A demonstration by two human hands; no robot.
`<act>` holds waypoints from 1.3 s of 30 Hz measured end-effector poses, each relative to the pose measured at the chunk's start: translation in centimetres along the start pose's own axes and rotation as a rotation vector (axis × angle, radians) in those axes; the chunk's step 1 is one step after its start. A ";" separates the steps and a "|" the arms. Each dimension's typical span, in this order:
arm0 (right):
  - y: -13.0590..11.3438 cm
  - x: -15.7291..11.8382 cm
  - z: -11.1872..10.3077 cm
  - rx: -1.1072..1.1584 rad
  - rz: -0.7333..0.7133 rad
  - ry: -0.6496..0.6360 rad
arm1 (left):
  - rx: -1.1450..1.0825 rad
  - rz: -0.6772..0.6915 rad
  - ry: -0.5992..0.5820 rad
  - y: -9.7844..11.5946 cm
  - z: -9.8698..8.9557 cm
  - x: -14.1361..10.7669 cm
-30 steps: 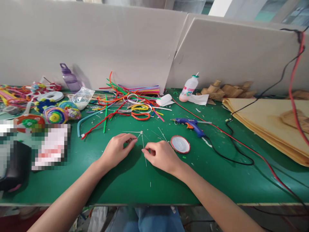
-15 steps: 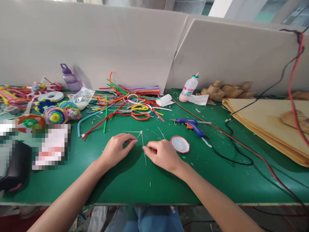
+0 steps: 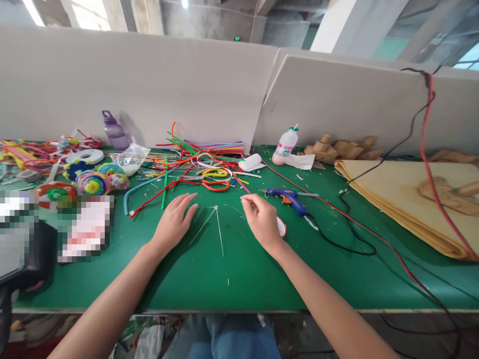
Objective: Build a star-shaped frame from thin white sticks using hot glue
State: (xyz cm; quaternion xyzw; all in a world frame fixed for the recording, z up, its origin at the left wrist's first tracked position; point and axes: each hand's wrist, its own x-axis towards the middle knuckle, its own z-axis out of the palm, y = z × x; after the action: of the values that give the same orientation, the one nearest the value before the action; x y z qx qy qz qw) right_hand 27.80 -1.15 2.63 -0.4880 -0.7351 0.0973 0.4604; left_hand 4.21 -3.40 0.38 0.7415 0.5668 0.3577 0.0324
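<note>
A thin white wire-like piece [image 3: 220, 232] lies on the green table between my hands, its strands fanning out from a small knot at the top. Just left of it, my left hand [image 3: 174, 222] is open, fingers stretched forward and thumb apart, holding nothing. On the other side, my right hand [image 3: 265, 222] is raised a little, thumb and forefinger drawn together in a pinch. Whatever is between those fingertips, if anything, is too fine to make out. A round white lid with a red rim [image 3: 281, 227] is partly hidden behind my right wrist.
A blue glue gun [image 3: 288, 198] with its black cord lies to the right, near brown paper sheets [image 3: 389, 204]. Farther back are colourful pipe cleaners [image 3: 202, 164], a bottle with a green cap [image 3: 285, 147] and a purple water bottle [image 3: 115, 133]. Fuzzy round ornaments [image 3: 92, 183] sit left.
Both hands have let go of the white wire piece and moved apart, left hand leftward and right hand up and rightward. The view has tilted up slightly.
</note>
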 end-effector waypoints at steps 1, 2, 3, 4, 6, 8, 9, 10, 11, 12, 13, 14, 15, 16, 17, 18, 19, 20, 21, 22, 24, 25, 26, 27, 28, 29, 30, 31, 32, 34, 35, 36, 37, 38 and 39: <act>0.3 -0.1 0.2 -0.033 -0.037 -0.039 | 0.008 0.004 -0.014 -0.2 0.2 0.0; 0.5 -0.1 0.4 -0.074 -0.073 -0.082 | 0.009 0.016 -0.028 -0.4 0.4 0.0; 0.8 -0.1 0.5 -0.123 -0.104 -0.128 | 0.007 0.026 -0.035 -0.6 0.6 0.0; 1.0 -0.2 0.6 -0.181 -0.126 -0.173 | 0.003 0.034 -0.032 -0.8 0.7 0.0; 1.4 -0.2 0.7 -0.307 -0.140 -0.251 | -0.009 0.039 -0.013 -1.2 0.9 0.0; 1.6 -0.2 0.7 -0.420 -0.133 -0.305 | -0.027 0.028 0.015 -1.6 0.9 0.0; 1.6 -0.3 0.6 -0.467 -0.131 -0.324 | -0.038 0.021 0.025 -1.8 0.9 0.1; 1.6 -0.3 0.5 -0.504 -0.131 -0.335 | -0.047 0.017 0.034 -1.9 0.9 0.1; 1.5 -0.3 0.4 -0.529 -0.133 -0.337 | -0.054 0.016 0.042 -2.0 0.9 0.1; 1.4 -0.3 0.3 -0.541 -0.139 -0.334 | -0.058 0.015 0.049 -2.1 0.9 0.1; 1.2 -0.4 0.2 -0.542 -0.148 -0.327 | -0.059 0.014 0.057 -2.1 0.8 0.2; 1.1 -0.4 0.1 -0.533 -0.158 -0.322 | -0.059 0.013 0.065 -2.2 0.8 0.2; 1.1 -0.4 0.1 -0.520 -0.167 -0.320 | -0.057 0.010 0.072 -2.2 0.8 0.2; 1.0 -0.5 0.1 -0.510 -0.173 -0.324 | -0.056 0.008 0.077 -2.2 0.8 0.3; 1.1 -0.5 0.1 -0.507 -0.175 -0.334 | -0.056 0.007 0.081 -2.2 0.8 0.3; 1.1 -0.5 0.2 -0.515 -0.171 -0.341 | -0.055 0.007 0.083 -2.3 0.8 0.3; 1.2 -0.5 0.3 -0.531 -0.161 -0.344 | -0.055 0.009 0.083 -2.3 0.9 0.4; 1.4 -0.5 0.4 -0.549 -0.149 -0.341 | -0.056 0.009 0.084 -2.4 1.0 0.4; 1.6 -0.4 0.5 -0.567 -0.135 -0.333 | -0.056 0.009 0.086 -2.4 1.0 0.4; 1.7 -0.4 0.6 -0.581 -0.120 -0.323 | -0.057 0.008 0.088 -2.5 1.1 0.4; 2.0 -0.4 0.6 -0.594 -0.093 -0.301 | -0.059 0.007 0.090 -2.5 1.3 0.4; 2.0 -0.3 0.6 -0.592 -0.085 -0.292 | -0.060 0.008 0.090 -2.6 1.3 0.4; 2.0 -0.3 0.6 -0.586 -0.080 -0.281 | -0.063 0.010 0.089 -2.6 1.3 0.4; 2.0 -0.3 0.6 -0.574 -0.079 -0.270 | -0.067 0.015 0.085 -2.6 1.3 0.4; 1.9 -0.3 0.6 -0.557 -0.084 -0.259 | -0.072 0.023 0.078 -2.6 1.3 0.4; 1.8 -0.3 0.7 -0.535 -0.093 -0.249 | -0.078 0.033 0.067 -2.6 1.3 0.4; 1.6 -0.3 0.7 -0.509 -0.104 -0.240 | -0.085 0.044 0.054 -2.5 1.2 0.4; 1.5 -0.3 0.8 -0.482 -0.117 -0.232 | -0.092 0.056 0.040 -2.5 1.2 0.4; 1.4 -0.3 0.9 -0.454 -0.131 -0.226 | -0.099 0.066 0.026 -2.5 1.2 0.4; 1.2 -0.3 1.2 -0.389 -0.168 -0.220 | -0.109 0.080 0.001 -2.5 1.2 0.4; 1.2 -0.4 1.3 -0.357 -0.186 -0.217 | -0.113 0.083 -0.013 -2.4 1.2 0.4; 1.2 -0.4 1.4 -0.327 -0.202 -0.215 | -0.116 0.083 -0.026 -2.4 1.2 0.4; 1.3 -0.4 1.5 -0.302 -0.215 -0.211 | -0.117 0.080 -0.040 -2.4 1.2 0.5; 1.4 -0.5 1.5 -0.283 -0.223 -0.207 | -0.117 0.074 -0.053 -2.4 1.2 0.5; 1.4 -0.5 1.6 -0.270 -0.227 -0.203 | -0.115 0.066 -0.064 -2.4 1.2 0.5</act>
State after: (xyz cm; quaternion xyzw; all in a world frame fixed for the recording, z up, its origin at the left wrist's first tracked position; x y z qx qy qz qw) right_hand 27.54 -0.34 0.62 -0.4472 -0.8343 -0.0060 0.3224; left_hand 2.95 -1.72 -1.38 0.7678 0.5191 0.3667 0.0813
